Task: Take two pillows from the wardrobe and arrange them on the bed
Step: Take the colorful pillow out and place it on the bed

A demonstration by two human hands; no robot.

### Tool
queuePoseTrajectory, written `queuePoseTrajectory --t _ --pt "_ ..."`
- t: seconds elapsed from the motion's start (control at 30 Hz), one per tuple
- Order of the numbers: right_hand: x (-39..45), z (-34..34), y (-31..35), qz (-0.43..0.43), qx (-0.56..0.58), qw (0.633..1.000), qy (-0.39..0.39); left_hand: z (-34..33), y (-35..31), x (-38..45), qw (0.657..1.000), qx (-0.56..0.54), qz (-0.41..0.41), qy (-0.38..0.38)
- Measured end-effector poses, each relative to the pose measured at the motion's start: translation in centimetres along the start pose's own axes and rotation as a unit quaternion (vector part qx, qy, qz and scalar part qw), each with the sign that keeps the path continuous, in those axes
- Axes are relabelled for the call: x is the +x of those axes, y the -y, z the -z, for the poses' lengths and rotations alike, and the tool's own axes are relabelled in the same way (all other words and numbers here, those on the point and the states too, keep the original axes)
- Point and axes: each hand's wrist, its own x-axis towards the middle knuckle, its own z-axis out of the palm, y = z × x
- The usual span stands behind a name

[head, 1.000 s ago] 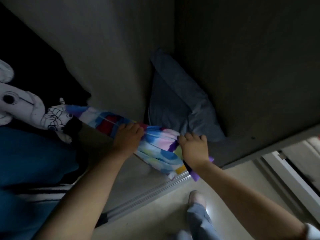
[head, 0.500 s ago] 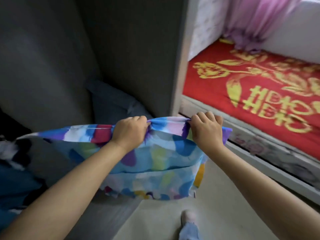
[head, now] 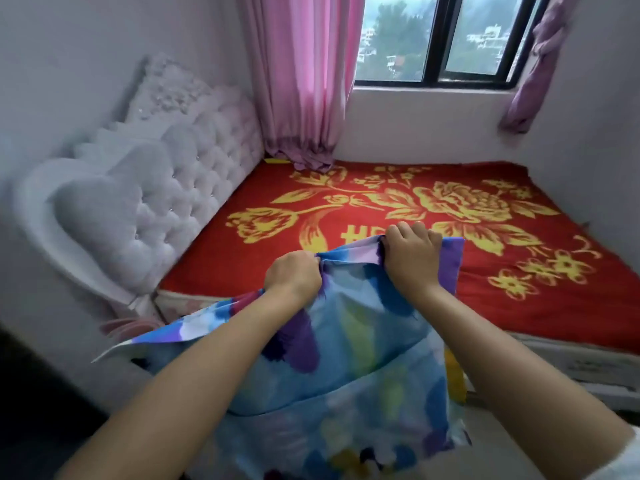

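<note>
I hold a pillow (head: 360, 362) in a blue, purple and yellow patterned cover in front of me, hanging down from its top edge. My left hand (head: 292, 277) grips that edge near the middle. My right hand (head: 410, 252) grips it close to the right corner. The pillow hangs at the near side of the bed (head: 398, 216), which is covered by a red blanket with yellow flowers. The wardrobe and the second pillow are out of view.
A tufted pale headboard (head: 162, 202) stands at the bed's left end. Pink curtains (head: 301, 81) hang at the far left corner beside a dark-framed window (head: 440, 39). A white wall (head: 595, 133) closes the right side. A strip of floor lies at my feet.
I have turned right from the dark wardrobe to face the bed. The patterned pillow came out of the wardrobe with both hands still on its top edge.
</note>
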Motion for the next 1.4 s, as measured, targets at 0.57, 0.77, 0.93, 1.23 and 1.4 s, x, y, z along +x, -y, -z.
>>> queuePoseTrajectory --t 0.57,0.77,0.93,1.23,1.4 --pt "45.7 -11.6 2.4 -0.071 0.184 0.903 -0.381 18.2 -1.9 44.5 0.902 -0.161 -0.079 -0.392" --pt "47.1 -25.5 0.5 -0.06 0.035 0.981 -0.18 12.4 3.9 57.1 0.974 0.011 -0.207 -0.093" --pt "43.2 -36.7 1.2 -0.079 -0.009 0.889 0.451 4.4 8.5 63.2 0.95 0.09 -0.121 0.273" --pt "38.4 -50.7 5.1 -0.053 0.05 0.808 0.584 -8.4 16.7 65.2 0.94 -0.049 -0.007 0.338" --pt "34.6 -57.0 6.7 -0.079 0.069 0.774 0.624 -15.3 21.5 64.8 0.943 0.013 0.058 0.328"
